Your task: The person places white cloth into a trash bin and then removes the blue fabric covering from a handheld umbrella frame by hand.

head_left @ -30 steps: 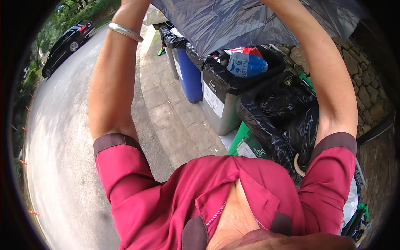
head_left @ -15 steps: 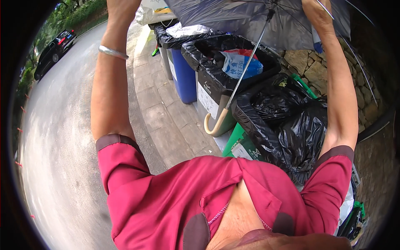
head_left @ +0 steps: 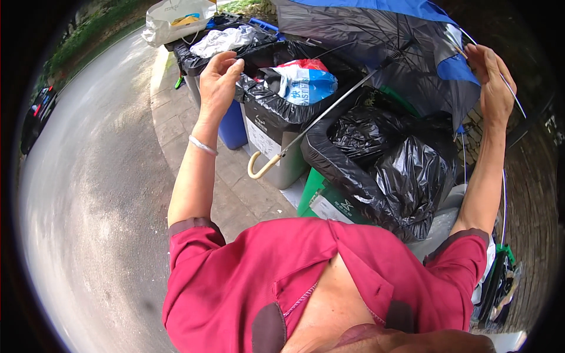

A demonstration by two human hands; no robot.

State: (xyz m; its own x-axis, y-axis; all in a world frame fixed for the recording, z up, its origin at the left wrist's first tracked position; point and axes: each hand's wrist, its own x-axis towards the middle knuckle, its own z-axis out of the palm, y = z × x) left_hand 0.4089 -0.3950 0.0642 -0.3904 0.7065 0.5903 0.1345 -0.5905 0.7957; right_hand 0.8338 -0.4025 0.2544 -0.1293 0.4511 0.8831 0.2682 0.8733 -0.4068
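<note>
A spread umbrella with a blue outer side and grey lining (head_left: 376, 44) tilts over the bins at the upper right. Its metal shaft (head_left: 332, 109) slants down to a cream hooked handle (head_left: 263, 165), which hangs in front of the grey bin. My right hand (head_left: 495, 88) grips the canopy's edge at the right, where thin metal ribs stick out past the cloth. What exactly lies under those fingers is partly hidden. My left hand (head_left: 218, 82) is raised beside the lined bins, fingers loosely bent and apart, with nothing visible in it.
Below the umbrella stand a grey bin (head_left: 259, 138) with a blue-white-red bag (head_left: 309, 82), a green bin (head_left: 315, 191) heaped with black bags (head_left: 406, 182), and a blue bin (head_left: 233, 126). A white bag (head_left: 176, 23) sits beyond. Road (head_left: 100, 176) runs left, with a dark car (head_left: 38, 112).
My left hand has come down and away from the upper edge. The umbrella has shifted right, its blue outer side now showing; its handle has swung left. My right hand has moved right and lower.
</note>
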